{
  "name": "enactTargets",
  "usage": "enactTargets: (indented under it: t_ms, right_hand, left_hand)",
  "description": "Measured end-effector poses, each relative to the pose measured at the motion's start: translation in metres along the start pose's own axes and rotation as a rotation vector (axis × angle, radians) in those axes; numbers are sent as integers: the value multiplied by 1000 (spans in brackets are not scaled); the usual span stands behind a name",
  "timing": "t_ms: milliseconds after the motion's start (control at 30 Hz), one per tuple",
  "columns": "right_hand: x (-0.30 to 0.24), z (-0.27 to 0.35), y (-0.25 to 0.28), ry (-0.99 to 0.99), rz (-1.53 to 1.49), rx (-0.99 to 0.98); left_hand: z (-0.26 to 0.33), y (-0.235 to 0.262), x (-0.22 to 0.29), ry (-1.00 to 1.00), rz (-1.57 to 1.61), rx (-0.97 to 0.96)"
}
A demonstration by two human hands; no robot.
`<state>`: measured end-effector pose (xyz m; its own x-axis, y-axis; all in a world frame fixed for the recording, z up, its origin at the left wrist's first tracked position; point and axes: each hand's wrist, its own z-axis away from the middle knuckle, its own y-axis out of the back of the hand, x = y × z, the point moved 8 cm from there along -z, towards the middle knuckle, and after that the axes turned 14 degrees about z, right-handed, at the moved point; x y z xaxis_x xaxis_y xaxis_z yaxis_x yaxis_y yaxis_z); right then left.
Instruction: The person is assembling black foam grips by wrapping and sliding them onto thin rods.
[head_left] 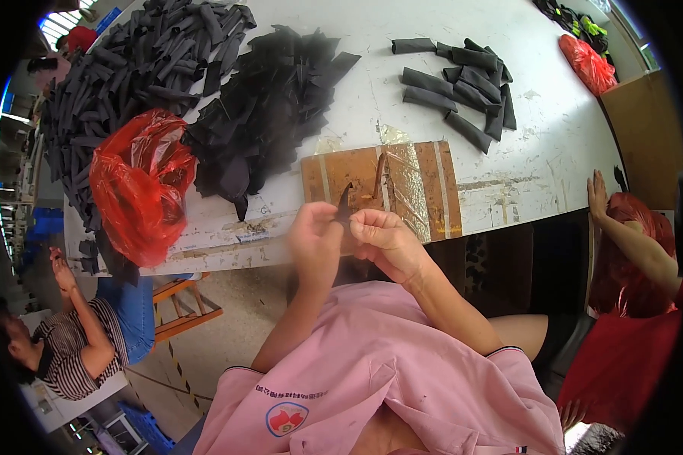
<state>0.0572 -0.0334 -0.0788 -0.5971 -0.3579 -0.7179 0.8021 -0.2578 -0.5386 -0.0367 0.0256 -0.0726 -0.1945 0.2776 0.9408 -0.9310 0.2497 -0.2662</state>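
Observation:
Both my hands are raised together over the table's near edge, at a brown board with strips of clear tape. A small pointed piece of black fabric sticks up between them. My left hand, slightly smeared by motion, has its fingers closed on the fabric's left side. Thumb and forefinger of my right hand pinch it from the right. A thin, bent brown strip lies on the board just beyond my fingers. The lower end of the fabric is hidden by my hands.
Left on the white table lie a pile of flat black pieces, a heap of rolled dark tubes and a red plastic bag. More tubes lie far right. People sit left and right.

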Motion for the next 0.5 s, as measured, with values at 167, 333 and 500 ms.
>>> enactTargets:
  t_ms: [167,333,500]
  right_hand:
    - [-12,-6,6,117,194,14]
    - [-16,-3,14,148,38,-30]
    - [-45,10,4,340,54,-99]
  left_hand:
    - [-2,-4,8,-53,51,17]
    - [23,-44,13,484,745,-430]
    - [26,-57,33,338,585,-539]
